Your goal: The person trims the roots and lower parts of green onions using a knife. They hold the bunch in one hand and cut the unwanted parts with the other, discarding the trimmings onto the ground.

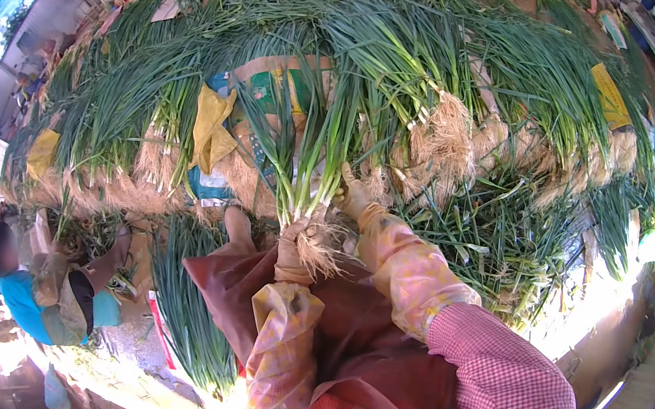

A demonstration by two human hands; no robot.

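My left hand (296, 251), gloved, grips a small bunch of green onions (304, 192) near the root end, over the brown apron (362, 325). The bunch stands leaves away from me, with pale fibrous roots (319, 246) hanging to the right of the hand. Beside the white stems, on their right, is my gloved right hand (354, 194), its index finger extended and the other fingers partly curled; whether it touches a stem cannot be told. Both forearms wear patterned sleeve covers. A larger bunch with tangled roots (446, 133) lies on the pile beyond.
A long heap of green onions (389, 3) spans the far side. Loose leaves (481, 254) lie at right, and another bunch (192, 304) at left. A yellow cloth (211, 129) and printed sacks (284, 86) lie ahead. A co-worker in blue (25, 296) sits at left; others are farther off.
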